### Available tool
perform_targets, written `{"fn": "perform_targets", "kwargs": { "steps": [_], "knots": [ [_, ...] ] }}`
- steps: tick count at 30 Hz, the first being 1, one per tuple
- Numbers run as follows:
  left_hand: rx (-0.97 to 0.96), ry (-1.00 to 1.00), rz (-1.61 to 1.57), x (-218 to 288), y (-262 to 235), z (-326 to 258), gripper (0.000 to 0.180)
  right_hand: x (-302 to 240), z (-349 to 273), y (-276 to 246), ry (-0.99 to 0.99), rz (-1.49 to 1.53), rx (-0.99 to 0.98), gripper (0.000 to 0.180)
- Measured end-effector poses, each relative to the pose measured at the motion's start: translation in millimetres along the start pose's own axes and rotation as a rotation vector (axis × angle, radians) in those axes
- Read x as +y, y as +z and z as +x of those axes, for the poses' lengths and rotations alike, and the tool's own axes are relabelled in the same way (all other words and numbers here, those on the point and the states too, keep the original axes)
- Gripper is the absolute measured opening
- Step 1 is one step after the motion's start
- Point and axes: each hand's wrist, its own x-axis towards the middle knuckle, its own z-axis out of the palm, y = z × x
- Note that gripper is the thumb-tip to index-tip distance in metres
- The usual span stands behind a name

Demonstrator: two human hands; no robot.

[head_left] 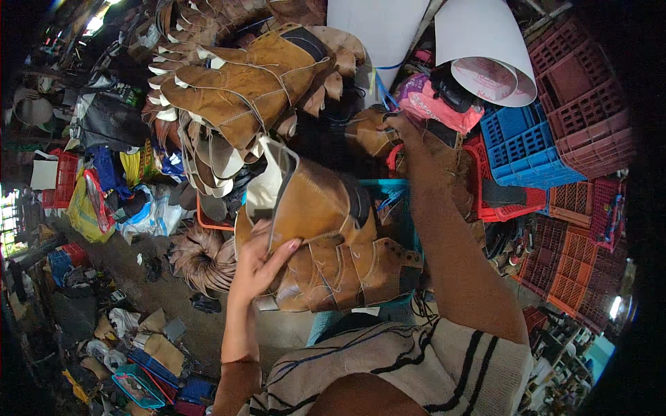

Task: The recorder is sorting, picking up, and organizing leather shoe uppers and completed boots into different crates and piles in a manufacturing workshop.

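My left hand is closed on a tan leather shoe upper with white lining and pale stitching, its thumb lying across the outside. Beneath it, more stitched tan uppers lie in front of my body, one with a row of eyelets. My right arm stretches far forward. At its end my right hand pinches the edge of another brown leather upper near a red crate; its fingertips are partly hidden. A big pile of tan uppers with white linings rises at the far left.
A blue crate and stacked dark red crates stand on the right. Behind are a rolled white sheet and a pink bag. Leather pieces form a ring on the floor at left, near plastic bags and scattered scraps.
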Motion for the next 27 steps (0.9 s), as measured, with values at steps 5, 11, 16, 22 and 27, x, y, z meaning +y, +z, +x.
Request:
{"fn": "perform_targets", "kwargs": {
  "steps": [5, 11, 16, 22, 27],
  "knots": [
    [0.232, -0.046, -0.139, 26.4, -29.6, -63.0, 0.030, -78.5, -62.3, 65.4, -0.214, 0.235, 0.061, 0.023],
    [0.505, 0.196, -0.478, 66.7, -63.9, -77.1, 0.066, -134.5, -110.2, 42.2, -0.067, 0.305, 0.161, 0.082],
    [0.652, 0.444, -0.450, 114.7, -102.7, -67.8, 0.059, -205.7, -207.4, 16.9, -0.290, 0.333, 0.166, 0.097],
    [0.582, 0.531, -0.380, 130.9, -127.7, -44.7, 0.048, -217.9, -303.0, -25.4, -0.199, 0.443, 0.178, 0.100],
    [0.522, 0.593, -0.151, 149.9, -128.4, -1.5, 0.030, -207.8, -376.0, -60.2, -0.218, 0.472, 0.208, 0.082]
  ]
}}
